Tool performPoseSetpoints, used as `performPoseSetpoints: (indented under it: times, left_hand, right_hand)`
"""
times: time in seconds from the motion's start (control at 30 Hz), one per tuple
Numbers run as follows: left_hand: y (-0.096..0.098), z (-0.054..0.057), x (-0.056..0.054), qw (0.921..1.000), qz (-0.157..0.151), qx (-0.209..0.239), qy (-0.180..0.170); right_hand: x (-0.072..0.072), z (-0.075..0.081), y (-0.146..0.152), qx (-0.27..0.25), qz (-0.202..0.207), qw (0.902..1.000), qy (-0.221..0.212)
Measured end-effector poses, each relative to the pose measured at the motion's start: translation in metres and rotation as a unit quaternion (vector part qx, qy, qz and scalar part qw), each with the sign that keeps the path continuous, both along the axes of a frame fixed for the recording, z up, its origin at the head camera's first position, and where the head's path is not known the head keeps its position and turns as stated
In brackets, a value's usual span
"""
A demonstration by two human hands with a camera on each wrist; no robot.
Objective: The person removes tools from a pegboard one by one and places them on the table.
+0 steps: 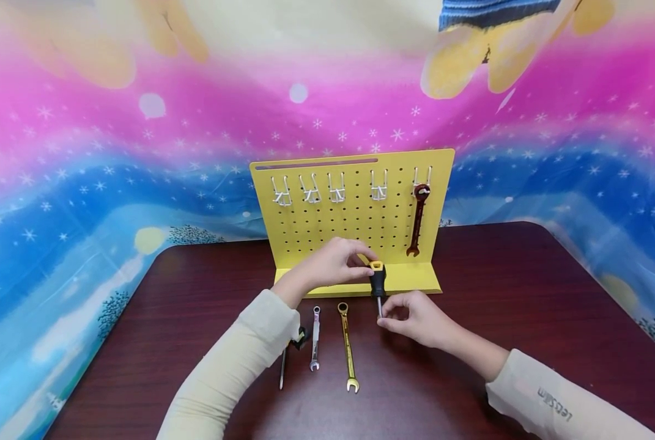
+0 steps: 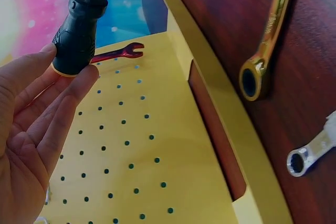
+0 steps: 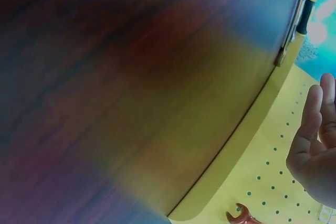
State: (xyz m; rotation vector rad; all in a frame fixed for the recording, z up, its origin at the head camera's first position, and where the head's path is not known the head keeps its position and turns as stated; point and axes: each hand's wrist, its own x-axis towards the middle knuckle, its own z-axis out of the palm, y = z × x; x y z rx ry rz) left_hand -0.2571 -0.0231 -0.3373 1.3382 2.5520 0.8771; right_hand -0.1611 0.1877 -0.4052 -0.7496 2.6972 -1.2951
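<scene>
A screwdriver [image 1: 378, 284] with a black handle and yellow end is held upright in front of the yellow pegboard [image 1: 355, 229], handle up and shaft down. My left hand [image 1: 335, 263] pinches the handle near its yellow end, thumb on one side and fingertips on the other, as the left wrist view shows. Lower down, the thumb and fingers of my right hand [image 1: 418, 319] pinch the shaft near its tip. In the right wrist view only part of the right hand [image 3: 315, 145] shows, and its fingertips are cut off by the frame edge.
A red wrench [image 1: 418, 223] hangs from the pegboard's rightmost hook. Several other white hooks [image 1: 337, 188] line the upper board. On the dark table [image 1: 470, 269] lie a gold wrench [image 1: 347, 345], a silver wrench [image 1: 315, 342] and a second screwdriver [image 1: 282, 370], partly hidden by my left sleeve.
</scene>
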Motion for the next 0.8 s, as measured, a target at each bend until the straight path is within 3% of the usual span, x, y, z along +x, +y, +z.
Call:
performPoseSetpoints:
  times: [0.1, 0.43, 0.8]
  left_hand:
    - [-0.001, -0.005, 0.001, 0.9999, 0.001, 0.002, -0.01]
    - [-0.003, -0.019, 0.004, 0.9999, -0.008, -0.007, 0.008]
    - [-0.003, -0.038, 0.006, 0.9992, -0.001, -0.018, -0.036]
  right_hand:
    - [0.001, -0.003, 0.0, 0.002, 0.005, 1.0, -0.004]
    - [0.005, -0.01, -0.001, 0.005, 0.028, 0.9994, -0.021]
    - [0.008, -0.014, -0.003, 0.007, 0.05, 0.9974, -0.052]
